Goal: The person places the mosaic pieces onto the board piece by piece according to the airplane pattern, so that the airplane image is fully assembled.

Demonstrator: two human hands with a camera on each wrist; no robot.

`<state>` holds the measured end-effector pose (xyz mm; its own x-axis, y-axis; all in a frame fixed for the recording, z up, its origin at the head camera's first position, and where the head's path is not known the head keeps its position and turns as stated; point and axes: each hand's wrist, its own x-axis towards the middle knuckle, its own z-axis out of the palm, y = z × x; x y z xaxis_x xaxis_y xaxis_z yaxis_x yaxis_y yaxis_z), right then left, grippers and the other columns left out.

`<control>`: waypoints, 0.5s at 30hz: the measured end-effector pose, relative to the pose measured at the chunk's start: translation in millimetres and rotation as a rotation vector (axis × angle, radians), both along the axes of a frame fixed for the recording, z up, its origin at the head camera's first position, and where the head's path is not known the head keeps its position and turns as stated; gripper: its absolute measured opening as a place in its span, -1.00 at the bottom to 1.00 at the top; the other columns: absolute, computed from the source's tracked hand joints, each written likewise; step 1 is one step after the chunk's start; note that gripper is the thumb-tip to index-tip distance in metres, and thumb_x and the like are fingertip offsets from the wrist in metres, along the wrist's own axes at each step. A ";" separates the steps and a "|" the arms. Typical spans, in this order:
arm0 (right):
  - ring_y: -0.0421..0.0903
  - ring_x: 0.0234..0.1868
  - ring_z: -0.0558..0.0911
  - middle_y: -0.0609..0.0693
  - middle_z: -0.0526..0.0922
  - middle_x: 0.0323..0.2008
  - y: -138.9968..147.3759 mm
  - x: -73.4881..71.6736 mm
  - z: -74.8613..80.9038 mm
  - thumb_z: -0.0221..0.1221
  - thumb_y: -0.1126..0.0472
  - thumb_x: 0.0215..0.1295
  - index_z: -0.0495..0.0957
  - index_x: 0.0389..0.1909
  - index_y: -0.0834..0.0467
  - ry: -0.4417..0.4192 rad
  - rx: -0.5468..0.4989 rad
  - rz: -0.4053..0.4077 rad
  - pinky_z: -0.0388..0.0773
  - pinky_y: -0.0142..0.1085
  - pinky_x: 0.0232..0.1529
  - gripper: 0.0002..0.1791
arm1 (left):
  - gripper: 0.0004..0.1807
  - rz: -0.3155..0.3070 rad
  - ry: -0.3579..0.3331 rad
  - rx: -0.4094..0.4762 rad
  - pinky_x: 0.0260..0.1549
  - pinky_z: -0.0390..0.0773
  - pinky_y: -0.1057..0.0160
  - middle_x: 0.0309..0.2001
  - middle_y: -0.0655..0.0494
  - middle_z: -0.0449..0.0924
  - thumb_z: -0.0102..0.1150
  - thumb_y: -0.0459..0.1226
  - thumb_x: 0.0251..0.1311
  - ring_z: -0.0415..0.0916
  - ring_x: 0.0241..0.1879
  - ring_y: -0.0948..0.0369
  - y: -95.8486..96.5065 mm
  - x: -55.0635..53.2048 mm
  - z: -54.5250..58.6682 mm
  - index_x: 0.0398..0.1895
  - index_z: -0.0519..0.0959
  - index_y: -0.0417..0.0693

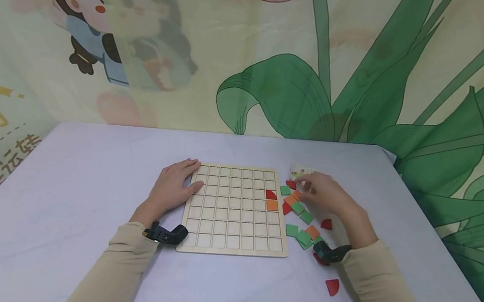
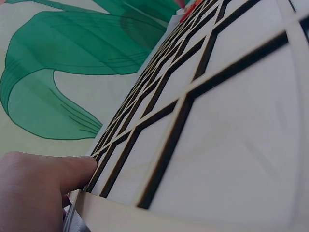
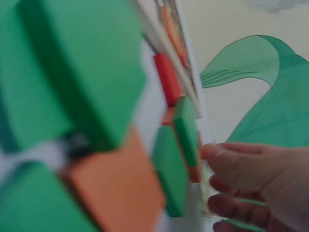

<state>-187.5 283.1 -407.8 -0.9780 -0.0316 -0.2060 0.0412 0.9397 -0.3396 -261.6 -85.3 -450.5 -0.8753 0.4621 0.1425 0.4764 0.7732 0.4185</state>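
A wooden grid board [image 1: 233, 253] lies on the white-covered table. My left hand [image 1: 177, 184] rests at its far left corner, fingers reaching past the edge and thumb over the grid; in the left wrist view part of that hand [image 2: 41, 186] touches the frame. A red quarter-round piece [image 1: 271, 195] and an orange square [image 1: 271, 205] sit in neighbouring cells on the right side. Over the loose pieces right of the board hovers my right hand [image 1: 327, 192], fingers loosely bent. In its wrist view the fingertips are beside green [image 3: 185, 130] and orange pieces, with nothing seen between them.
Several green squares [image 1: 292, 230], orange squares [image 1: 312, 232] and red quarter-rounds [image 1: 332, 287] lie scattered along the board's right side, some overlapping. A small clear packet [image 1: 302, 170] is just beyond the right hand. A printed backdrop [image 1: 203, 101] stands behind the table.
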 end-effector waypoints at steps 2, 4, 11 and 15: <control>0.02 -0.08 0.52 0.13 0.55 -0.08 -2.4 -0.3 -3.4 0.20 0.15 0.27 0.46 0.23 0.03 0.009 -0.012 0.006 0.63 -0.17 -0.14 -0.52 | -0.32 0.000 0.000 -0.001 0.30 0.12 -0.17 0.38 -0.07 0.27 0.00 0.02 0.26 0.12 0.42 -0.03 0.0 0.1 0.1 0.35 0.31 -0.17; 0.02 -0.07 0.49 0.13 0.52 -0.06 -4.7 0.4 -6.3 0.14 0.12 0.33 0.42 0.28 0.00 0.008 -0.021 0.004 0.62 -0.16 -0.12 -0.51 | -0.32 0.000 0.000 -0.003 0.30 0.12 -0.17 0.38 -0.07 0.27 0.01 0.02 0.26 0.12 0.42 -0.03 0.0 0.1 0.1 0.35 0.31 -0.17; 0.02 -0.05 0.50 0.11 0.51 -0.04 -11.9 2.2 -14.5 0.16 0.05 0.32 0.46 0.23 0.04 0.066 0.011 -0.041 0.60 -0.08 -0.04 -0.53 | -0.32 -0.002 0.004 -0.005 0.29 0.13 -0.17 0.38 -0.07 0.28 0.01 0.02 0.26 0.12 0.42 -0.03 0.3 0.0 0.1 0.35 0.31 -0.17; 0.00 -0.08 0.53 0.07 0.55 -0.09 -15.0 1.2 -17.2 0.20 0.06 0.28 0.55 0.03 0.08 0.113 0.014 -0.071 0.60 -0.10 -0.05 -0.66 | -0.32 -0.003 0.004 -0.006 0.30 0.13 -0.16 0.38 -0.07 0.28 0.01 0.02 0.26 0.12 0.42 -0.02 0.1 -0.2 0.0 0.35 0.31 -0.17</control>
<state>-186.3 268.1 -425.0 -0.9947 0.0404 -0.0942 0.0697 0.9404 -0.3330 -261.8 -85.2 -450.5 -0.8736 0.4651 0.1430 0.4798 0.7744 0.4124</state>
